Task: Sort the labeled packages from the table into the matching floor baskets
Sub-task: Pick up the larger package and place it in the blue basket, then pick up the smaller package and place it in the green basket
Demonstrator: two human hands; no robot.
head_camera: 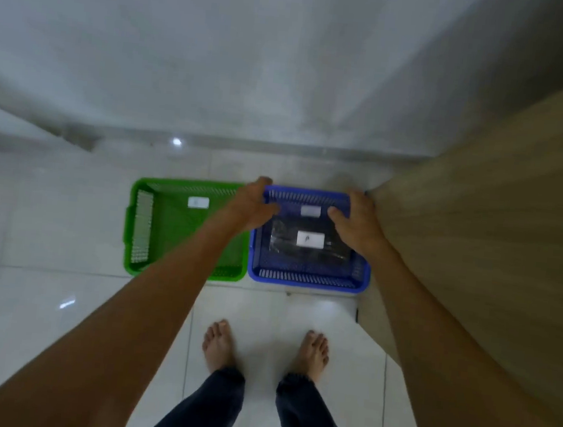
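Observation:
A blue floor basket (308, 278) holds a black plastic-wrapped package (282, 239) with a white label (310, 239). A small white tag sits on the blue basket's far inner wall. Beside it on the left stands a green basket (145, 224) with a white tag (198, 202) and nothing visible inside. My left hand (255, 202) hovers over the blue basket's left far corner, fingers spread, holding nothing. My right hand (358, 220) hovers over its right side, also empty with fingers apart. Both hands flank the package without touching it.
A wooden table surface (494, 234) rises at the right, its edge close to the blue basket. White glossy floor tiles (48, 225) spread around. A grey wall stands behind the baskets. My bare feet (219, 345) stand just in front of the baskets.

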